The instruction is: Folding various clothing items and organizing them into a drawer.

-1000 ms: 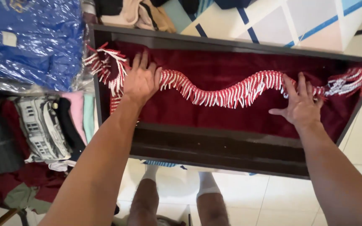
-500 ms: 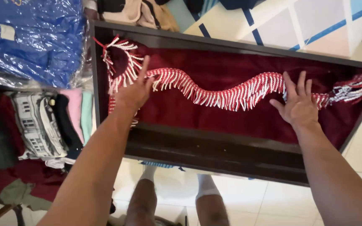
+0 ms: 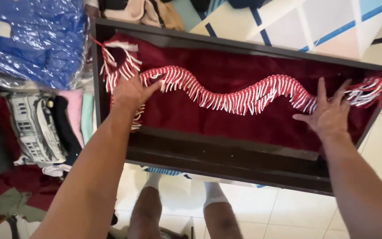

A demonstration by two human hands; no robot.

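Velvet-lined frame (image 3: 226,155), one of it, dark and long, fills the middle of the view, its maroon lining bare along the near side; its right corner is cut off by the picture edge. One blue bundle (image 3: 32,40) in clear plastic lies at the upper left, cropped by the top and left edges. Folded clothes (image 3: 45,128) are stacked beside the frame's left end, too jumbled to count. One red-and-white fringe (image 3: 239,95) snakes across the lining from the left end, where it curls back on itself, to the right end, where its tip blurs against the frame's wall. Two hands work on it. Left hand (image 3: 131,94) lies flat on the fringe near the curl, grip apart, fingers spread, covering part of the strand. Right hand (image 3: 330,116) presses near the fringe's right end, grip apart, fingers splayed on the lining and strand. Two legs in white socks (image 3: 213,194) show below the frame, feet hidden.
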